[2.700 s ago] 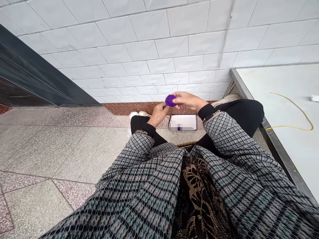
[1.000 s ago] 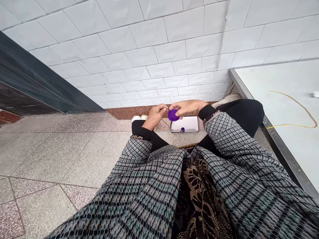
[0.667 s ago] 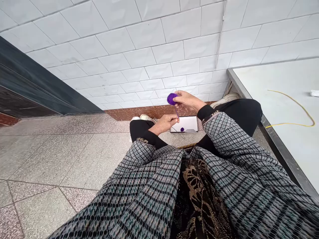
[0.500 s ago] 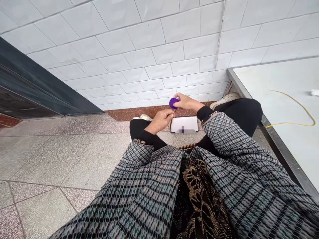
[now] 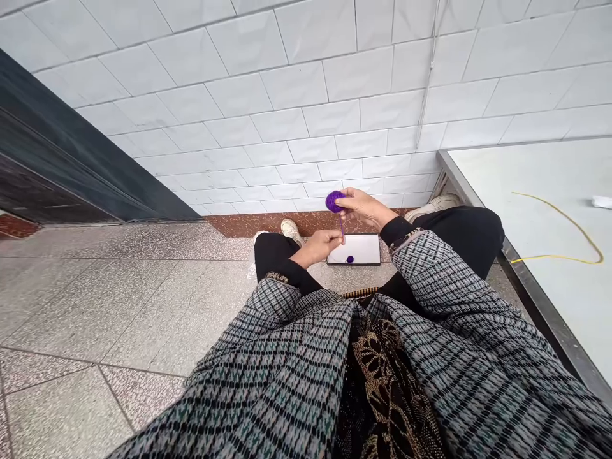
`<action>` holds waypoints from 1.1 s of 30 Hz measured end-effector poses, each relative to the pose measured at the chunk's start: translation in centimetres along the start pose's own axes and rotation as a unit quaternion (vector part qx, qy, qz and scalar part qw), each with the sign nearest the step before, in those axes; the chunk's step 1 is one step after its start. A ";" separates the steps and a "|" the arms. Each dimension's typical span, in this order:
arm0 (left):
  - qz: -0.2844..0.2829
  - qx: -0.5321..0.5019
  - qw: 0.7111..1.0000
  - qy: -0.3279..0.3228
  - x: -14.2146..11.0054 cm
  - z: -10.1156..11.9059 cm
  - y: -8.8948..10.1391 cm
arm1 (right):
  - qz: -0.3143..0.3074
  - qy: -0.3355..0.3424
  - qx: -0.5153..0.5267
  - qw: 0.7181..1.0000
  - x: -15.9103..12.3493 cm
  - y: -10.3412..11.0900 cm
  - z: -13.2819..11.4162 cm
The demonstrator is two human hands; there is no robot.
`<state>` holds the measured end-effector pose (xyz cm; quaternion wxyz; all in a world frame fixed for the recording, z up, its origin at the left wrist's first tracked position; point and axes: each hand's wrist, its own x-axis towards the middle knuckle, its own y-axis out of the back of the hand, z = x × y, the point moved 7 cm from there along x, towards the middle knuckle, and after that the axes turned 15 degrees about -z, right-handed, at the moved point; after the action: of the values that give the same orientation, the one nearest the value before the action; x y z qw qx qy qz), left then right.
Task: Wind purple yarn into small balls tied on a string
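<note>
Head cam: R hand held the purple yarn ball out front, prob. to keep it steady. L hand, approx. 7 o'clock from it, pinched the strand, seemingly for tension. Shallow box at 5 o'clock, w/ a small purple ball inside, maybe to stop rolling. Yellow cord lay on table, 3 o'clock.

The person wore a jacket in a grey, black and green check, open at the front over a black top worked with gold leaf and flower shapes. Black cuffs (a narrow patterned trim bordered them) showed beyond its sleeves. Below came black trousers and pale shoes.
</note>
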<state>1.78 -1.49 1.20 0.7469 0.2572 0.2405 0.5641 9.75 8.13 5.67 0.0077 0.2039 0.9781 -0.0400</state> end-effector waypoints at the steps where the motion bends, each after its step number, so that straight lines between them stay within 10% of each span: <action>1: -0.021 0.012 1.000 -0.010 0.0 0.4 -0.4 | 0.025 -0.027 -0.053 0.998 0.1 0.5 0.5; 5: 0.074 0.034 0.997 -0.013 -1.0 1.1 2.7 | -0.047 -0.139 -0.233 0.961 0.1 0.2 2.6; 10: 0.178 -0.010 0.984 0.007 -2.0 -0.7 5.6 | -0.261 -0.102 -0.091 0.956 -1.0 -3.4 2.4; 15: 0.101 -0.035 0.994 0.009 -0.7 -1.4 1.9 | -0.097 -0.009 0.071 0.993 -0.5 -1.4 0.0; 19: 0.017 0.030 0.999 -0.035 -0.4 1.0 0.0 | 0.034 -0.034 -0.030 0.998 -0.2 0.6 0.4; 23: 0.121 0.048 0.990 -0.048 -1.6 2.4 3.5 | -0.127 -0.137 -0.197 0.962 -0.4 -1.3 2.3; 26: 0.172 0.026 0.985 -0.016 -2.2 1.3 5.4 | -0.255 -0.119 -0.123 0.952 -1.2 -3.2 2.4; 33: 0.070 -0.012 0.997 0.009 -0.7 -0.3 1.6 | -0.100 0.036 0.076 0.991 -0.3 -1.4 -0.8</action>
<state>0.27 -1.75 2.11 0.7063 0.2591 0.2222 0.6201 9.49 6.80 6.61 -0.0476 0.1059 0.9874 -0.1077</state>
